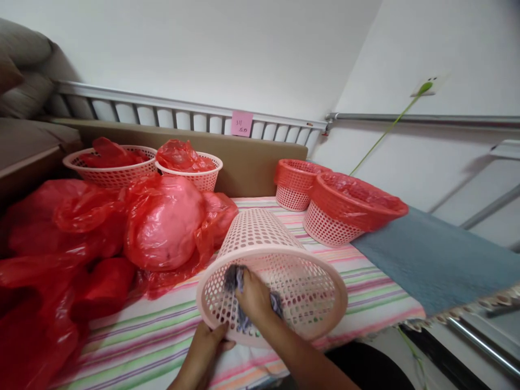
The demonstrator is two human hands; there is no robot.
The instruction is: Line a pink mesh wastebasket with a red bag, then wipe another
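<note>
A pink perforated plastic basket (260,233) lies on its side on the striped cloth (154,330), its open mouth facing me. My right hand (254,297) reaches inside the mouth, fingers closed on a grey-blue rag (234,277) pressed against the inner wall. My left hand (207,346) grips the basket's lower rim from outside, holding it steady.
Crumpled red plastic bags (162,222) pile up at the left. Two pink baskets (109,168) with red bags stand behind them, and two bag-lined baskets (345,208) at the right. A blue towel (430,260) covers the right side. A railing (182,114) runs along the back.
</note>
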